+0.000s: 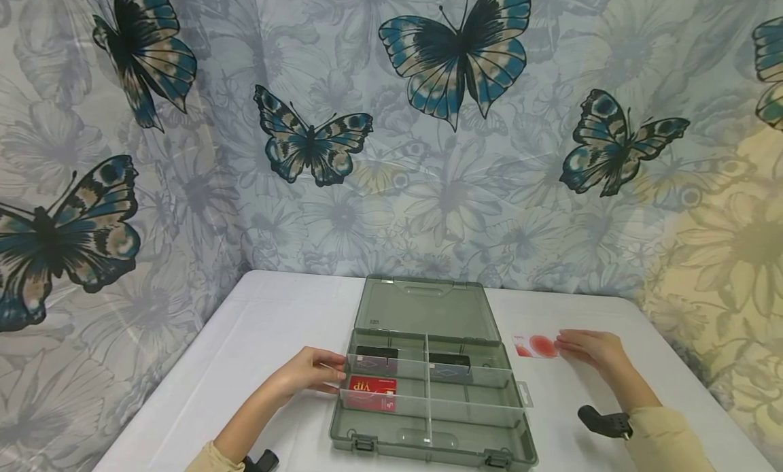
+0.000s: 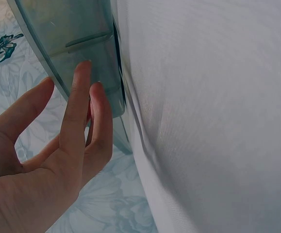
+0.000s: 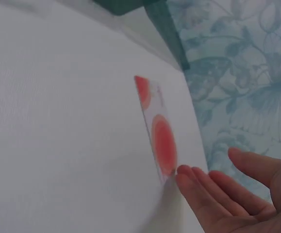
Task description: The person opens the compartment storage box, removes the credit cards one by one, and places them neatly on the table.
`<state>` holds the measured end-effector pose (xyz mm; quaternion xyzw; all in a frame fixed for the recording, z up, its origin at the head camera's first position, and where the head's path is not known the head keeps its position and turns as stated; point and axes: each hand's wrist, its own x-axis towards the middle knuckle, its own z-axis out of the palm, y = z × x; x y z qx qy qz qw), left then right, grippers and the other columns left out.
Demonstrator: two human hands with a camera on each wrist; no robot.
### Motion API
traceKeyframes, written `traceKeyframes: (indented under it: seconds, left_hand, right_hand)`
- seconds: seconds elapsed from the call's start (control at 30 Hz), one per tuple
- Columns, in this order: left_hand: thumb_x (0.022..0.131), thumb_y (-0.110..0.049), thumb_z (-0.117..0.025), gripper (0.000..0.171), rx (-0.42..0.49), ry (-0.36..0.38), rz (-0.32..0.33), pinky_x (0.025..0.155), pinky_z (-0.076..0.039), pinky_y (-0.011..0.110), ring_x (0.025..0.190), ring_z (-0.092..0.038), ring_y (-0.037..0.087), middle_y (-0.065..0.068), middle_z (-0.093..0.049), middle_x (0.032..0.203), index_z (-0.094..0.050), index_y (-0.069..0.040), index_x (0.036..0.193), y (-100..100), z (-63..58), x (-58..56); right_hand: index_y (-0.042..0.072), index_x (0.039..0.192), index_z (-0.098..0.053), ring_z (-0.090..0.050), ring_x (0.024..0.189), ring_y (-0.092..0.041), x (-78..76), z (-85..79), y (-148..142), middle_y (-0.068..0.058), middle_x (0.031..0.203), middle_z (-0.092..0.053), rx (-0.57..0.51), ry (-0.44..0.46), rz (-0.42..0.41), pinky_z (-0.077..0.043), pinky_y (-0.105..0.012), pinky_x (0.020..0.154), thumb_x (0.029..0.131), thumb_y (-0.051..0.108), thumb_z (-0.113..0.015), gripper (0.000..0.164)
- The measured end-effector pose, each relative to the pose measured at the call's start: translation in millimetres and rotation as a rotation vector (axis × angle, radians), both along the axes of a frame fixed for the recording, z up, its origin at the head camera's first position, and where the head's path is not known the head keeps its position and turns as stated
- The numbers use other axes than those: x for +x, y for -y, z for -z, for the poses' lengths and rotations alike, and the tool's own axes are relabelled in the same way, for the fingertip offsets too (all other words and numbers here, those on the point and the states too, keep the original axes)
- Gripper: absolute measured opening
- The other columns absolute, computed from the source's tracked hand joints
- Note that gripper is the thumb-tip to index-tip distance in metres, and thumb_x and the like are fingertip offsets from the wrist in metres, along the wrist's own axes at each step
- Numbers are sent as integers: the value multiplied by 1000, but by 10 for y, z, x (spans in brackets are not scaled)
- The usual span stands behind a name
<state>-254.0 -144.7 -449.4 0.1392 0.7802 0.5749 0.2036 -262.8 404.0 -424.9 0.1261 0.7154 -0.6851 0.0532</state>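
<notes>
A translucent grey-green plastic box (image 1: 471,415) with dividers lies on the table, its lid (image 1: 422,309) folded back. My left hand (image 1: 312,371) is at the box's left side; in the left wrist view its fingertips (image 2: 83,68) are right at the box wall (image 2: 77,29), thumb at the rim. A white card with red circles (image 1: 540,346) lies flat right of the box. My right hand (image 1: 592,349) has its fingers extended, fingertips at the card's right end; the thumb is apart from them in the right wrist view. A red VIP card (image 1: 374,385) is in a middle left compartment.
Dark cards (image 1: 377,354) stand in the back left compartment, and another dark card (image 1: 449,360) is in the back right one. A white cloth (image 1: 281,309) covers the table. Butterfly-print fabric (image 1: 342,227) hangs behind. Two latches (image 1: 364,443) are on the box's front.
</notes>
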Motion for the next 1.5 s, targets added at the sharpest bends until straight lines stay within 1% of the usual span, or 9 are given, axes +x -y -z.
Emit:
traceKeyframes:
  seconds: [0.1,0.17,0.37,0.57,0.77,0.87,1.1,1.3,1.5]
  left_hand:
    - [87,-11,-72,51,0,-1,0,77,-65,36,92,-72,26,18,-67,108,-54,16,126,2,3,-1]
    - [87,-11,-72,51,1,-1,1,77,-65,36,92,-72,26,18,-67,108,-54,16,126,3,3,0]
    - [87,-11,-72,51,6,1,2,77,-65,36,92,-72,26,19,-66,109,-54,16,126,6,3,1]
    - [87,-11,-72,51,8,5,-1,77,-65,36,91,-72,25,19,-67,108,-55,16,126,0,10,-7]
    - [87,-11,-72,52,6,4,4,77,-65,37,92,-72,26,19,-67,109,-54,16,127,-2,4,-12]
    - [87,-12,-72,52,7,4,5,78,-65,37,92,-72,26,19,-66,110,-54,16,127,-1,2,-13]
    - [87,-11,-72,51,3,2,3,77,-65,36,91,-72,25,19,-67,109,-54,16,127,-2,5,-14]
    - [87,-11,-71,50,4,-3,13,77,-65,36,92,-71,24,18,-66,108,-54,16,127,3,13,-14]
    - [87,-11,-71,51,6,-2,10,77,-65,36,92,-71,26,19,-66,109,-54,16,127,7,15,-5]
  right_hand:
    - [-29,131,-37,-73,79,-7,-1,-45,81,1,86,-74,45,-7,-25,-64,-28,77,96,8,-59,55]
    - [-28,134,-33,-73,79,-5,-10,-71,138,3,86,-74,62,-13,-35,-64,-25,77,96,10,-60,61]
    - [-27,137,-28,-72,84,-3,-41,-152,341,4,90,-75,67,-64,-112,-63,-21,80,98,12,-58,63]
    - [-23,141,-28,-71,92,-3,-39,-276,584,-7,108,-73,139,-72,-182,-61,-20,85,101,21,-54,65]
    - [-21,142,-27,-70,101,-9,-45,-365,780,-24,126,-64,144,-72,-254,-59,-33,97,101,26,-53,67]
    - [-21,142,-26,-70,104,-13,-41,-419,875,-24,126,-64,111,-64,-278,-57,-36,99,101,26,-54,69]
    - [-20,142,-28,-69,109,-20,-11,-504,1086,-27,127,-62,115,-64,-326,-59,-32,97,101,25,-54,66]
    - [-17,144,-28,-61,123,-28,21,-536,1261,-30,138,-51,138,-48,-383,-53,-36,106,102,29,-51,66]
    - [-16,145,-27,-55,129,-34,47,-563,1474,-31,141,-48,120,-41,-421,-47,-43,113,101,30,-52,67]
